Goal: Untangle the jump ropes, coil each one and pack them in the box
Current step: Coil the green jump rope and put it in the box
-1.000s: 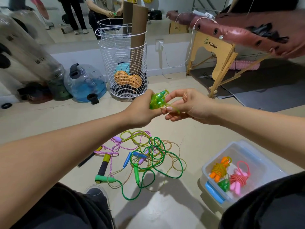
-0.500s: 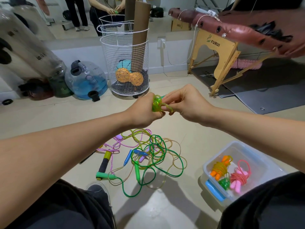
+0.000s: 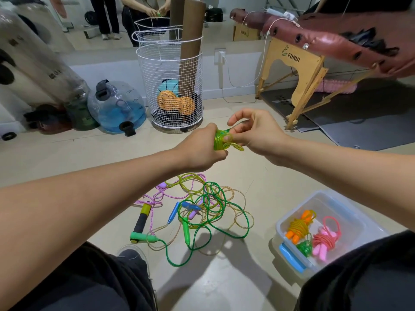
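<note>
A coiled light-green jump rope [image 3: 221, 142] is held in the air between both hands. My left hand [image 3: 202, 149] grips the bundle from the left. My right hand [image 3: 253, 133] pinches a loop of it from the right, thumb on the coil. Below on the floor lies a tangle of ropes [image 3: 202, 207]: dark green, pink, yellow and beige cords with blue, purple and green handles. A clear plastic box [image 3: 350, 212] at lower right holds three coiled ropes: orange [image 3: 299, 226], pink [image 3: 325, 241] and green [image 3: 304, 246].
A white wire basket [image 3: 170, 90] with a cardboard tube and balls stands behind my hands. A blue water jug [image 3: 116, 106] and dark bottles lie left. A wooden folding massage table [image 3: 296, 70] stands right, over a grey mat [image 3: 370, 122]. My knees frame the bottom.
My right hand has turned over the bundle, shifting from pulling a loop out to the right to pressing its thumb on the coil. Both hands sit slightly lower and closer.
</note>
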